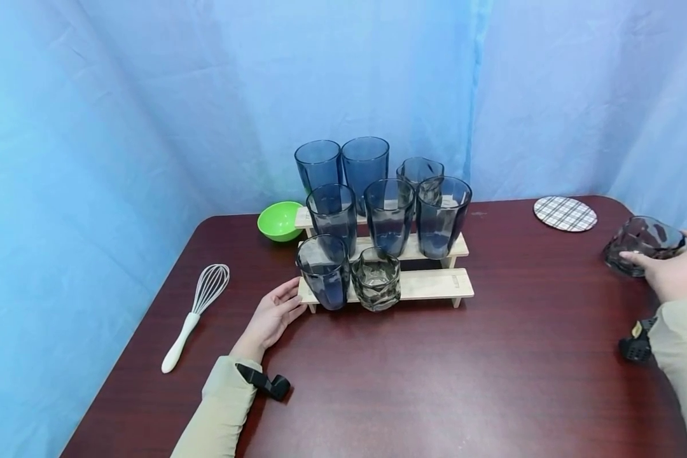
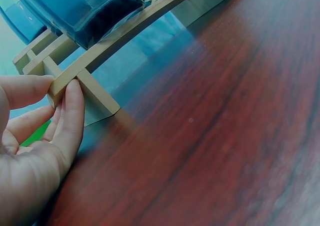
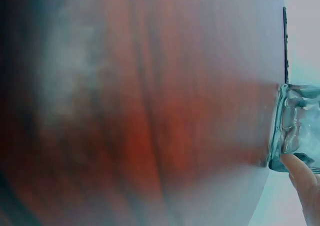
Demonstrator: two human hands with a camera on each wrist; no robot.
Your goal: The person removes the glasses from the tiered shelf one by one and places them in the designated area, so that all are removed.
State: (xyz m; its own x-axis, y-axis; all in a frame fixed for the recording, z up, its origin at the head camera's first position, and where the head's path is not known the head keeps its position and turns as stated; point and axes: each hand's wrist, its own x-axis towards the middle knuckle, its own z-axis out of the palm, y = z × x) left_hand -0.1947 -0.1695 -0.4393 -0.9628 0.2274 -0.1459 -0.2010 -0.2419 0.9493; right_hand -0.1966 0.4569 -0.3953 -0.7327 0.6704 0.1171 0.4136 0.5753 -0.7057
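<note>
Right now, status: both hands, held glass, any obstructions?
Left hand gripping end of wooden rack. Right hand holding short glass, far right. Plaid coaster lies beyond, leftward, seemingly out of the way.

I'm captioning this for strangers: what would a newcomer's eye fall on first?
Probably the six blue glasses on the rack, towards the back of the table. Then the green bowl by the rack's back left corner, and the short glass in the right hand, far right.

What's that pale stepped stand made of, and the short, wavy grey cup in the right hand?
The pale stepped stand looks like smooth wood, perhaps bamboo: flat tan planks, squared edges. The short, wavy grey cup looks like glossy tinted glass: see-through, shiny rim; plastic remains possible.
</note>
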